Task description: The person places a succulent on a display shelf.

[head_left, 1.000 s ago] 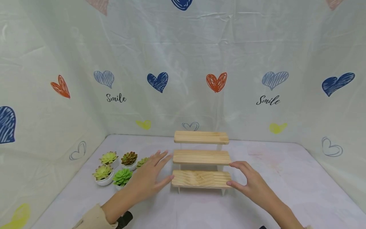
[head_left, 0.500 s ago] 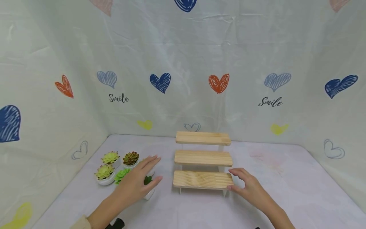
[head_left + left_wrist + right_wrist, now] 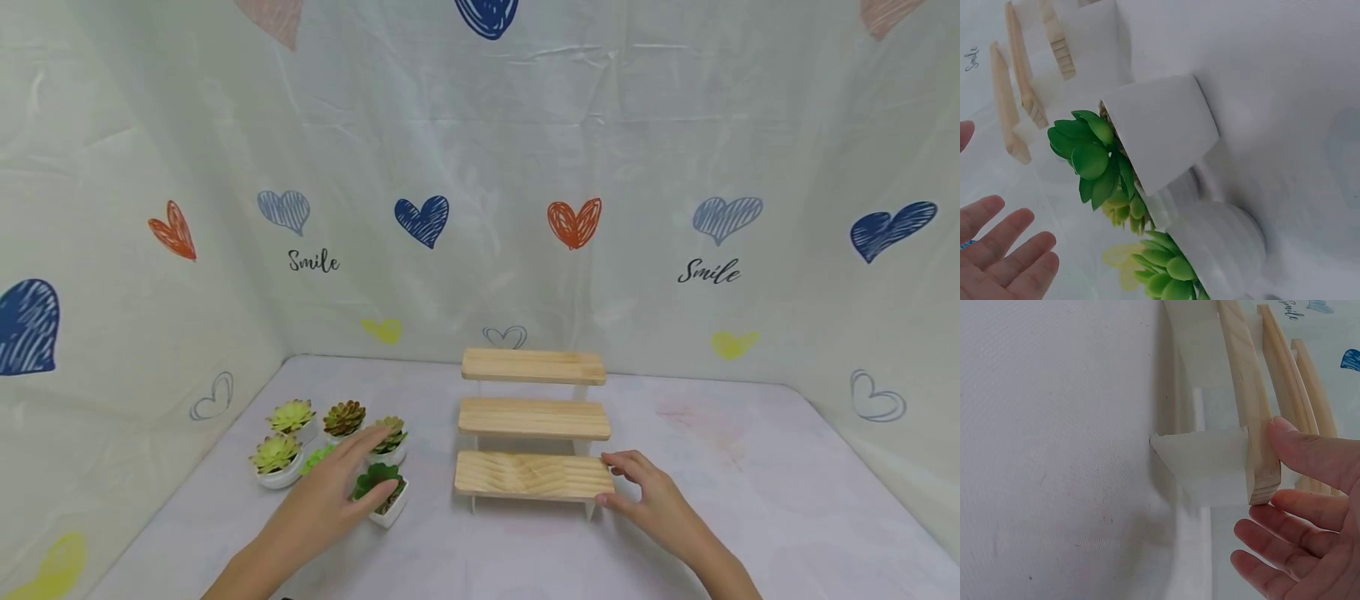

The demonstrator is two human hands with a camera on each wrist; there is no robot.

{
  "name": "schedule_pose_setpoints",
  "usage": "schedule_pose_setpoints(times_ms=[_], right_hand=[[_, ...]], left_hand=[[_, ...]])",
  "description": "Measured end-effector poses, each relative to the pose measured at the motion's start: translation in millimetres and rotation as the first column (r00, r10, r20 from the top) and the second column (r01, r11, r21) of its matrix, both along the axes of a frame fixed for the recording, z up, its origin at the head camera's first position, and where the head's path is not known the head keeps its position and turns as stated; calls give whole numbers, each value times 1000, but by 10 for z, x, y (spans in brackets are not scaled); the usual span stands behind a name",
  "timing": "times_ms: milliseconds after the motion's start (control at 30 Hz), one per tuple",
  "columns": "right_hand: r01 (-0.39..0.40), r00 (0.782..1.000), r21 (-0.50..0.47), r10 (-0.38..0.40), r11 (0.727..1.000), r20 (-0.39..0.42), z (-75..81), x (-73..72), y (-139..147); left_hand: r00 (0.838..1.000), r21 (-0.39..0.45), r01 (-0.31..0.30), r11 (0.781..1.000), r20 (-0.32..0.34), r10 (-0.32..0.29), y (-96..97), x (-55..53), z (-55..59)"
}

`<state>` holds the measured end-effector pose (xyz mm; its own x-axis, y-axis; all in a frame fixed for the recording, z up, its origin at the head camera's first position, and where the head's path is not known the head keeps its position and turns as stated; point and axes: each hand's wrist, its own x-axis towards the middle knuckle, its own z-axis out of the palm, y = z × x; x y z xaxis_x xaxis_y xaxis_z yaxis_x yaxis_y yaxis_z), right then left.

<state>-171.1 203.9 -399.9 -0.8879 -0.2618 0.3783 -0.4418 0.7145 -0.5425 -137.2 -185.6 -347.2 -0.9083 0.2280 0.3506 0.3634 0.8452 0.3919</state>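
Note:
A three-tier wooden display stand [image 3: 534, 475] with pale boards on whitish side supports stands mid-table. My right hand [image 3: 651, 492] is at the right end of its lowest board, thumb and index finger on either side of that end; the right wrist view shows the thumb [image 3: 1291, 440] against the board. My left hand [image 3: 330, 487] is over the potted succulents with fingers extended, holding nothing. Beside its thumb is a dark green succulent in a square white pot [image 3: 390, 506]. In the left wrist view this square pot [image 3: 1160, 131] is apart from the fingers. A bright green succulent [image 3: 317, 458] is partly hidden behind the hand.
More succulents in white pots stand on the left: a brown-green one [image 3: 344, 418], two yellow-green ones [image 3: 291, 414] and another near the left fingertips [image 3: 393, 433]. The pale tablecloth [image 3: 750, 500] meets a white curtain [image 3: 495, 150] printed with hearts at the back and sides.
My left hand has moved left, away from the stand to over the succulents, uncovering the square pot. The right hand has slid slightly down, staying at the lowest board's right end.

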Motion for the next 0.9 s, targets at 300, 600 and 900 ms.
schedule_pose_setpoints(times_ms=[300, 600, 900], right_hand=[[-17, 997, -76, 23, 997, 74, -33, -20, 18], [-45, 996, -106, 53, 993, 70, -43, -29, 42], [-26, 993, -100, 37, 995, 109, -46, -33, 42]], left_hand=[[990, 93, -47, 995, 141, 33, -96, 73, -36], [968, 142, -108, 984, 241, 72, -122, 136, -159], [956, 104, -142, 984, 274, 109, -113, 140, -282]])
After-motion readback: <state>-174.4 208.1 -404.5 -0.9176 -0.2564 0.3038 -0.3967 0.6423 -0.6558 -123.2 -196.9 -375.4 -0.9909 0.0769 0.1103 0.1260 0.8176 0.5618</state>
